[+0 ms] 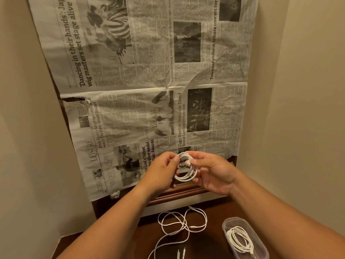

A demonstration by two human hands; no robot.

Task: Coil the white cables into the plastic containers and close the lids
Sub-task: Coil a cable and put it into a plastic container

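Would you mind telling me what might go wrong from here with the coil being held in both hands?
The coiled cable is pinched only at its sides between the left hand and right hand, with nothing tying it, so its loops may spring open when released. The visible plastic container already holds a coiled cable. The loose cable sprawls on the wooden surface and could snag.
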